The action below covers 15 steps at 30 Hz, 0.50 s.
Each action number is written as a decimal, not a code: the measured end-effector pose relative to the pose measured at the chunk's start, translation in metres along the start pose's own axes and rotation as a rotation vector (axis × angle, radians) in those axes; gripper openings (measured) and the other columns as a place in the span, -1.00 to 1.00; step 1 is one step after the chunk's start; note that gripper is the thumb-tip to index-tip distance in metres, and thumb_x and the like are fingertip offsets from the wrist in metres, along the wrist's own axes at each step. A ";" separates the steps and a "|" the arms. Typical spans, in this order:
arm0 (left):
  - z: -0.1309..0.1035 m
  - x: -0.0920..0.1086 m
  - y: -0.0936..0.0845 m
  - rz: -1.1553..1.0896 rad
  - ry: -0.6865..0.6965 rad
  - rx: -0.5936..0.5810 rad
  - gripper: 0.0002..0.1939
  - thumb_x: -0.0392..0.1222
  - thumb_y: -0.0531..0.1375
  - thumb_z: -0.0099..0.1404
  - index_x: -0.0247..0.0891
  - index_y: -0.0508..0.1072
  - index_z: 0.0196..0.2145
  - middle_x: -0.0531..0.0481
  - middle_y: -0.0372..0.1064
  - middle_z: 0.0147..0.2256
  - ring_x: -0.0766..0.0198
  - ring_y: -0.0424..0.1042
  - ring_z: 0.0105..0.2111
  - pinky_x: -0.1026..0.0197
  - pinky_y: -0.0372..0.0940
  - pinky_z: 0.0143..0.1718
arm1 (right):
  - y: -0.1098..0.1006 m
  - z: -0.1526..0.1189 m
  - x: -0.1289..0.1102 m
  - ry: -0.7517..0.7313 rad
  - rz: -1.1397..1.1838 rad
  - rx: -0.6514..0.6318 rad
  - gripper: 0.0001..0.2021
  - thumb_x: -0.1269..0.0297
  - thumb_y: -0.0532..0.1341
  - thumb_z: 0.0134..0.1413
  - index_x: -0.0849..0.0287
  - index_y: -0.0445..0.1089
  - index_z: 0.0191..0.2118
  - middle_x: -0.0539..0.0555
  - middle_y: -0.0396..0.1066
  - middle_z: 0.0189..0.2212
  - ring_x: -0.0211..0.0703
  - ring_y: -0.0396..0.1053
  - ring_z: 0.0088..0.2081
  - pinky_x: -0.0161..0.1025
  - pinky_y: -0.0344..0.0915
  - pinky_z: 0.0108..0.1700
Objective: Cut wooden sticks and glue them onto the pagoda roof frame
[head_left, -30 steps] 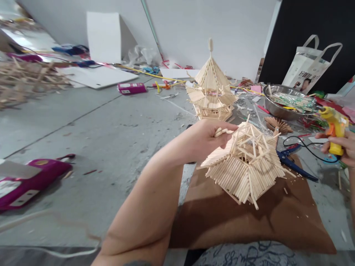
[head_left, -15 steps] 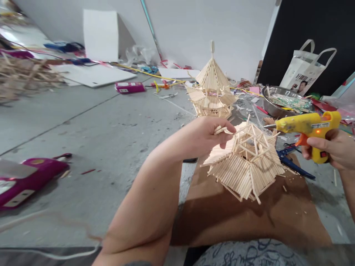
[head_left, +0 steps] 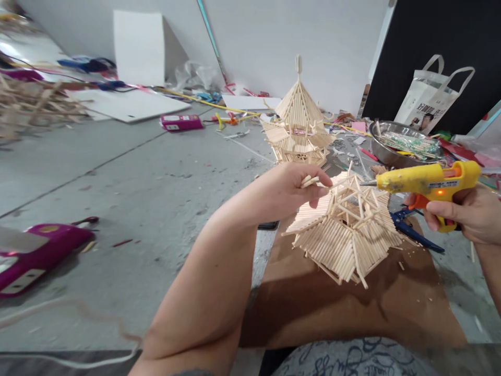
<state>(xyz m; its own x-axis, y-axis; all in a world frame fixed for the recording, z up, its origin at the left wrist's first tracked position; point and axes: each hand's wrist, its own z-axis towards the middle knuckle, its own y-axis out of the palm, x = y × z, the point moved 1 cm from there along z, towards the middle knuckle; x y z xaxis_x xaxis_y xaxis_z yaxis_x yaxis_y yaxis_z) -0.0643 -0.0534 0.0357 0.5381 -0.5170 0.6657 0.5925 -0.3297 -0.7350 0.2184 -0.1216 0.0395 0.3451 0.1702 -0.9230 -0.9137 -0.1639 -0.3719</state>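
My left hand (head_left: 295, 189) is closed on several thin wooden sticks (head_left: 309, 181), one of which reaches from the fingertips over the top of a stick-built roof (head_left: 332, 245). This roof has six sloping sides and an open lattice on top, and rests on brown paper (head_left: 297, 303). In my right hand (head_left: 462, 211) is a yellow hot glue gun (head_left: 426, 179), its small light glowing orange. The metal nozzle points left, close to the roof's upper lattice; whether it touches a stick I cannot tell. Behind stands a finished-looking stick pagoda (head_left: 299, 122) with a pointed top.
Blue-handled pliers (head_left: 415, 232) lie right of the roof. A metal bowl (head_left: 381, 149) with sticks stands behind, near a white bag (head_left: 426, 99). Purple power strips (head_left: 50, 253) and cords lie left. A heap of wood pieces (head_left: 35, 107) is at far left.
The glue gun in my right hand has moved left and slightly down, its nozzle closer to the lattice. My left hand has barely moved and still holds the sticks.
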 end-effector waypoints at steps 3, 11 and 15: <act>0.001 0.001 0.003 0.000 -0.002 -0.007 -0.74 -0.12 0.03 0.19 -0.30 0.42 -0.27 0.09 0.36 -0.59 0.47 0.24 -0.62 0.39 0.12 -0.55 | -0.005 0.000 0.002 -0.011 -0.041 -0.001 -0.93 0.24 0.20 -0.03 0.07 0.42 -0.39 0.00 0.39 -0.50 -0.32 0.21 -0.65 -0.31 0.12 -0.67; 0.005 0.008 0.015 0.029 0.016 -0.099 -0.71 -0.09 0.02 0.22 -0.25 0.42 -0.21 0.10 0.38 -0.55 0.45 0.27 -0.56 0.39 0.13 -0.49 | -0.012 0.001 0.012 0.037 -0.078 0.000 -0.89 0.21 0.18 0.00 0.10 0.39 -0.35 -0.01 0.36 -0.53 -0.32 0.21 -0.64 -0.31 0.15 -0.64; 0.005 0.009 0.016 0.039 0.004 -0.123 -0.72 -0.12 0.01 0.22 -0.23 0.43 -0.20 0.09 0.40 -0.53 0.44 0.29 -0.54 0.38 0.15 -0.45 | -0.012 0.001 0.014 0.075 -0.087 0.009 -0.84 0.18 0.21 -0.04 0.09 0.39 -0.31 0.01 0.38 -0.49 -0.33 0.21 -0.63 -0.32 0.14 -0.64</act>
<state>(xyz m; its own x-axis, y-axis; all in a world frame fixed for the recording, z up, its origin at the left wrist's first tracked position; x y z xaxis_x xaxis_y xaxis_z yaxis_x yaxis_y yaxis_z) -0.0466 -0.0592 0.0308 0.5567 -0.5340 0.6363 0.4936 -0.4034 -0.7704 0.2344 -0.1164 0.0311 0.4379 0.1099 -0.8923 -0.8815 -0.1425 -0.4501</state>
